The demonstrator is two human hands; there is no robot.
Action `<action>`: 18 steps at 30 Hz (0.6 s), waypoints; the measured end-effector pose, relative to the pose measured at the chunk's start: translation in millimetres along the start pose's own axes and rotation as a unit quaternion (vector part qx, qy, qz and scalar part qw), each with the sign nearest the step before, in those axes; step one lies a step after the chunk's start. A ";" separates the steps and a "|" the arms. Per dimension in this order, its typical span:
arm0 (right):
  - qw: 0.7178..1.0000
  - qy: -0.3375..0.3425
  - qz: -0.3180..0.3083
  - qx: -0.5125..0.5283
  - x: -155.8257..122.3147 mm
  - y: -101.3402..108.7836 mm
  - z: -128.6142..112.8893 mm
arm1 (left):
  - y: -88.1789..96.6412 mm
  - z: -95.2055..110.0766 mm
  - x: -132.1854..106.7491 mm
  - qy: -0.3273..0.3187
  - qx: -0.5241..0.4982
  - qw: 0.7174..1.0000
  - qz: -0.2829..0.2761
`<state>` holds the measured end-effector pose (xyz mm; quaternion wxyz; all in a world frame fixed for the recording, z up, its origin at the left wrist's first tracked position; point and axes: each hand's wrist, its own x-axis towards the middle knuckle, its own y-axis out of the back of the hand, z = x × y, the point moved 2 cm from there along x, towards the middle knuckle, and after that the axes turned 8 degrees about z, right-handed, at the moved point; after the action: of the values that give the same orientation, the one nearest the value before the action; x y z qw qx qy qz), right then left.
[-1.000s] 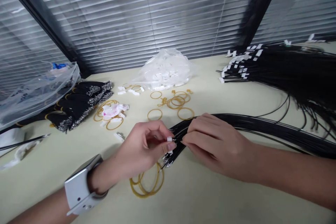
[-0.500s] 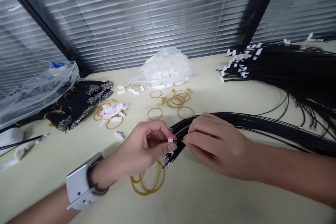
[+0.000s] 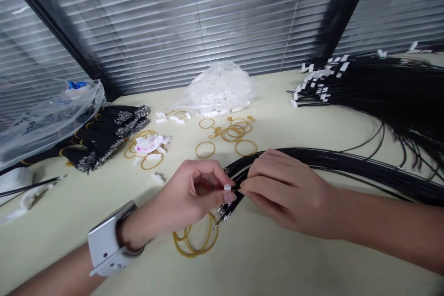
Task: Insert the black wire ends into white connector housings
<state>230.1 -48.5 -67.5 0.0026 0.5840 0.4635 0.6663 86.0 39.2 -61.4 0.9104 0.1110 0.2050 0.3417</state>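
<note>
Between the thumb and forefinger of my left hand (image 3: 194, 194) is a small white connector housing (image 3: 227, 188). My right hand (image 3: 287, 189) is closed, its thumb and forefinger pinching a thin black wire (image 3: 236, 187) just right of the housing. The wire's end meets the housing; how deep it sits inside I cannot tell. Beneath both hands runs a bundle of black wires (image 3: 354, 163), with bare metal tips (image 3: 225, 212) showing below my left thumb. Yellow rubber bands (image 3: 194, 253) lie under my left hand.
A clear bag of white housings (image 3: 222, 90) stands at the back, with loose rubber bands (image 3: 236, 133) before it. Wires with white ends (image 3: 381, 88) are piled at right. Banded black bundles (image 3: 104, 134) lie at left beside a plastic bag (image 3: 52, 115).
My fingertips have come slightly closer together, the white housing shifting a little right toward my right hand. Less of the wire shows between them. Both hands keep their grip.
</note>
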 end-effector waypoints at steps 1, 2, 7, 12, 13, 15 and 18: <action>1.000 -0.002 0.004 0.003 -0.2 -0.4 0.0 | -0.1 -0.1 -0.1 0.000 -0.003 1.000 0.004; 1.000 -0.003 0.011 0.005 -0.5 -0.8 0.0 | -0.2 -0.5 -0.2 -0.001 -0.006 1.000 0.009; 1.000 -0.005 0.027 0.014 -2.8 -5.2 1.9 | -1.0 -3.5 -0.4 -0.009 -0.016 1.000 0.021; 0.999 -0.023 0.032 -0.003 -0.7 -4.7 3.4 | -0.2 3.0 0.9 -0.047 -0.002 0.998 0.049; 0.998 -0.027 0.050 -0.021 0.5 -2.3 2.5 | 0.8 5.6 1.4 -0.065 0.003 0.996 0.066; 0.996 -0.028 0.077 -0.045 2.5 3.1 -1.0 | 3.4 9.6 2.6 -0.100 0.009 0.990 0.097; 0.999 0.003 0.035 -0.014 2.0 5.5 -7.0 | 8.1 9.7 5.0 -0.118 0.002 0.986 0.119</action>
<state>227.0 -54.8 -61.7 -0.0137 0.5978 0.4335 0.6742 89.1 47.9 -51.5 0.8811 0.1755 0.0821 0.4314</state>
